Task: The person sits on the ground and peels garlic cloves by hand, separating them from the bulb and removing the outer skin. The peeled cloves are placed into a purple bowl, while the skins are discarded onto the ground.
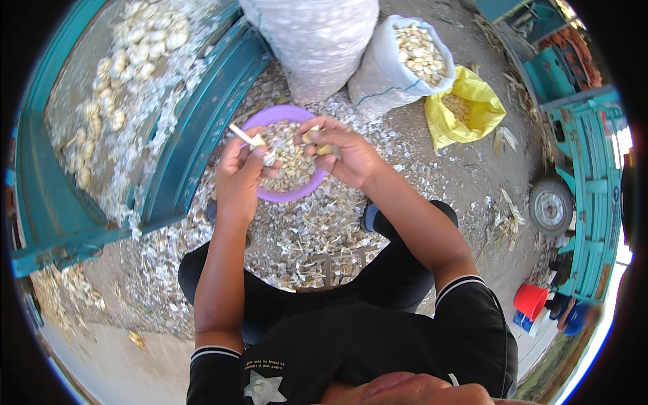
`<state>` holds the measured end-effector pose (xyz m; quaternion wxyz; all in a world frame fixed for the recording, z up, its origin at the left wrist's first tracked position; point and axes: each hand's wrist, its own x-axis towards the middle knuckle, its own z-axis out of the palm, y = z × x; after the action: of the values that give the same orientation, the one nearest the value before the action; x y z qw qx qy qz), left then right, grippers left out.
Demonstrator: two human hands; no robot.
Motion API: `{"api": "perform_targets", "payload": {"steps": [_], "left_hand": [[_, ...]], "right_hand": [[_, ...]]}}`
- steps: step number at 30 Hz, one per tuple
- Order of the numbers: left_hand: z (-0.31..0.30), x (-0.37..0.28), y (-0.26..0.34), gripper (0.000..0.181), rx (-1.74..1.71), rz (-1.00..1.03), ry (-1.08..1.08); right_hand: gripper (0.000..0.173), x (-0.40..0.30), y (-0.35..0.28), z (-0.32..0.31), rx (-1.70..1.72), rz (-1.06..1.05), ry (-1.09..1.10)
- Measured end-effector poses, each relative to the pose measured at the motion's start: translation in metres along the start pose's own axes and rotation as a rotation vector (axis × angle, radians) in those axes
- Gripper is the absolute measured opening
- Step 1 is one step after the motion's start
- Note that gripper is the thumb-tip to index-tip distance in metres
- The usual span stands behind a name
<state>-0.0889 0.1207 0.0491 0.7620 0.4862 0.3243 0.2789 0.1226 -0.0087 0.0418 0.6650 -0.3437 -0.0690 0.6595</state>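
My left hand [244, 169] grips a garlic stalk [242, 134] between thumb and fingers, its pale stem pointing up and to the left. Papery skin clings to the garlic near the fingertips. My right hand [347, 152] is closed around a few garlic cloves [324, 149], held at the thumb and fingertips. The two hands are a short way apart, over a purple plastic basin [297, 193]. Loose garlic cloves [289, 169] fill much of the basin, which stands on the ground between my feet.
A teal metal truck bed [202, 121] at left holds whole garlic bulbs [136, 50]. Beyond the basin stand a full white sack [319, 45], an open sack of cloves [374, 83] and a yellow bag [440, 124]. Garlic skins litter the ground. A person [577, 316] is near a red bucket [530, 300].
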Motion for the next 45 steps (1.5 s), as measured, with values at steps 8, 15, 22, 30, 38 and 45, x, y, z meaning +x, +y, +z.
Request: {"api": "perform_targets", "payload": {"steps": [8,15,22,30,38,45], "left_hand": [[-0.001,-0.002,0.007,0.033,0.062,-0.032,0.019],[-0.002,-0.006,0.014,0.032,0.058,-0.034,0.021],[-0.011,-0.009,0.012,0.032,0.082,-0.034,0.015],[0.004,-0.009,0.008,0.02,0.109,-0.095,-0.015],[0.014,0.002,-0.034,0.012,-0.091,-0.252,-0.097],[0.006,0.017,-0.049,0.007,-0.402,-0.115,0.007]], "right_hand": [[0.013,0.0,-0.012,-0.023,0.237,-0.198,0.296],[0.018,0.008,-0.114,-0.091,0.441,-0.615,0.514],[0.072,-0.005,-0.229,-0.052,0.022,-0.759,0.816],[0.03,-0.027,-0.071,0.029,-0.866,-0.212,0.392],[0.03,-0.015,0.025,0.026,-1.468,-0.686,0.185],[0.032,-0.013,-0.003,-0.007,-1.741,-0.681,0.467]]}}
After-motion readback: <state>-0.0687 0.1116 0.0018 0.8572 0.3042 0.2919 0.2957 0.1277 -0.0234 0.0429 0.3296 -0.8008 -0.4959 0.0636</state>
